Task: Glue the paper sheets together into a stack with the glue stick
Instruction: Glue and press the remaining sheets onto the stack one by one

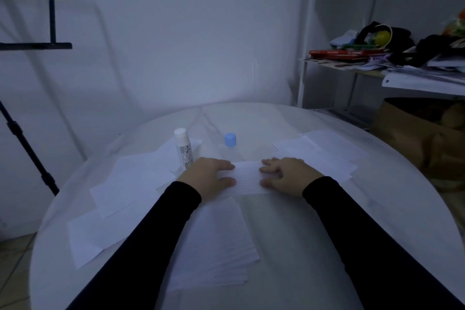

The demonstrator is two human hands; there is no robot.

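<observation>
- White paper sheet (247, 176) lies at the centre of the round table (377, 209), on the far end of the near stack (214, 241).
- Left hand (210, 175) and right hand (285, 175) press it flat with straight fingers, gripping nothing.
- Glue stick (184, 148) stands uncapped at far left; blue cap (230, 139) sits beside it.
- Recommended: align edges first, then smooth from the centre outward to avoid wrinkles.
</observation>
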